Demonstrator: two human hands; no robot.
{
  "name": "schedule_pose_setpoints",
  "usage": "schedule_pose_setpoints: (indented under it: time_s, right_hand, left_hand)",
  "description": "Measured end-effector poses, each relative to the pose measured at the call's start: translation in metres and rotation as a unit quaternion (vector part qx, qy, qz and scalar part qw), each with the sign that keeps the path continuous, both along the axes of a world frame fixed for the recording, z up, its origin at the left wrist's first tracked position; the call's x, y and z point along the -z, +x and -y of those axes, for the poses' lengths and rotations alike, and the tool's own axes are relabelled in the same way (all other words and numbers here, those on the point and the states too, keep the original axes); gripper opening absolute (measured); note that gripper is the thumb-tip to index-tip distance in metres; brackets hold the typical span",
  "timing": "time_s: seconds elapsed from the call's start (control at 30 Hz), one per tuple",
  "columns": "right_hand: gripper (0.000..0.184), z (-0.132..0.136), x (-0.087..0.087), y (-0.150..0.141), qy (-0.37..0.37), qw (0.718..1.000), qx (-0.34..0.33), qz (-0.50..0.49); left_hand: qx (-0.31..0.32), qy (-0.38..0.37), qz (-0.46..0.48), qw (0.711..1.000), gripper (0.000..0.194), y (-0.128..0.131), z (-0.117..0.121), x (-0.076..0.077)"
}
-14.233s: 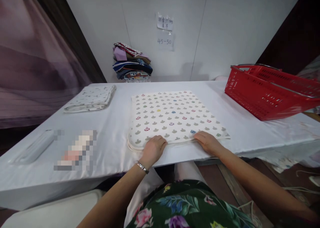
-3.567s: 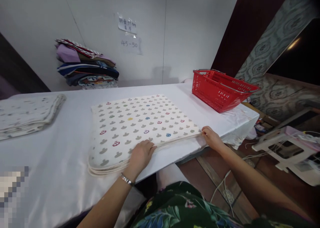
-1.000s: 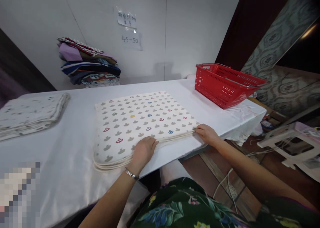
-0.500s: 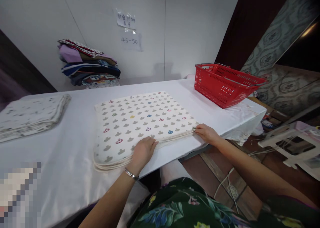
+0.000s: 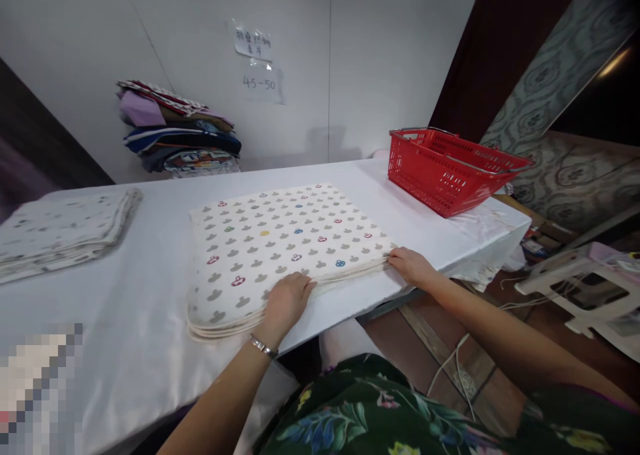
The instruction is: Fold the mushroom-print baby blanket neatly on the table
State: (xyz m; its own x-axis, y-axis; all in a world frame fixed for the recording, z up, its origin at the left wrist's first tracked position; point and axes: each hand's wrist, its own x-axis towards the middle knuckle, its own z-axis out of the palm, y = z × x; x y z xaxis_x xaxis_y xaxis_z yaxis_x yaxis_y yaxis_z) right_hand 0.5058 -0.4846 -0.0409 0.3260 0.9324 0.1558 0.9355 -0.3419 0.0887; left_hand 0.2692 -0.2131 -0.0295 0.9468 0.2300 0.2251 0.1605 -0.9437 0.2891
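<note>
A folded cream cloth [image 5: 280,242] printed with grey and coloured mushroom shapes lies flat on the white-covered table, its layers showing along the near edge. My left hand [image 5: 289,300] grips the middle of that edge, fingers curled over it; a silver bracelet is on the wrist. At the near right corner, my right hand [image 5: 409,266] pinches the layers between thumb and fingers. The undersides of both grips are hidden.
Another folded white cloth [image 5: 60,228] lies at the left. A stack of folded fabrics [image 5: 183,132] stands against the wall. A red basket [image 5: 450,172] sits at the back right, near the table's end. A white plastic stool [image 5: 590,295] is on the floor.
</note>
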Motion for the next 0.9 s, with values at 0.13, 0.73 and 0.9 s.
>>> schedule_pose_setpoints:
  time_s: [0.13,0.73,0.9]
  right_hand:
    - [0.018,0.005,0.003,0.004,0.127,0.985,0.002,-0.113]
    - [0.02,0.003,0.005,0.01,0.083,0.982,0.131,-0.104]
    - [0.03,0.007,0.015,0.011,0.082,0.994,0.068,-0.026]
  left_hand:
    - [-0.005,0.0,-0.008,1.0,0.027,0.0,0.001,-0.001]
    - [0.014,0.091,0.011,0.996,0.022,-0.001,0.006,0.006]
    - [0.031,0.144,0.064,0.987,0.03,-0.003,0.007,0.013]
